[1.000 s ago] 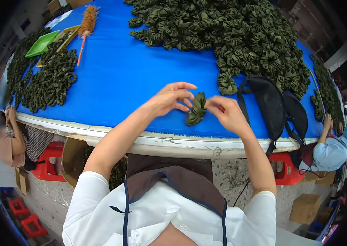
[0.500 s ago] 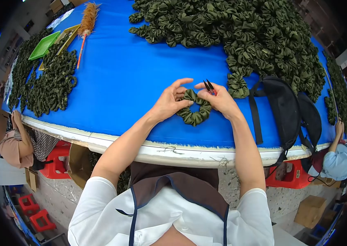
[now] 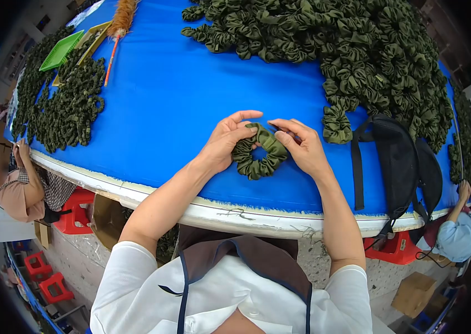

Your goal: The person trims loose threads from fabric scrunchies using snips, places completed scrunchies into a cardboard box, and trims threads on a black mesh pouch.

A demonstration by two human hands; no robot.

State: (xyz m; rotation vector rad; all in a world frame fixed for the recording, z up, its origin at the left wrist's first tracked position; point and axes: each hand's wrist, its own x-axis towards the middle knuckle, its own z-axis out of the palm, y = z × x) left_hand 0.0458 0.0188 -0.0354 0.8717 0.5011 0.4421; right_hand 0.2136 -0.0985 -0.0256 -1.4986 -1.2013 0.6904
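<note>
Scrunchie (image 3: 254, 169) pinched firmly by the left hand (image 3: 220, 143), presumably to steady its ring; right hand (image 3: 305, 149), fingers closed around a dark tool (image 3: 272, 126), meets its upper edge.

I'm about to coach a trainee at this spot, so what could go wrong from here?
The dark tool, mostly hidden in the right hand, is close to the scrunchie and might nick it. The black bag lies right by the pile; moving it could drag pieces along. Loose threads at the table edge may cling to fabric.
</note>
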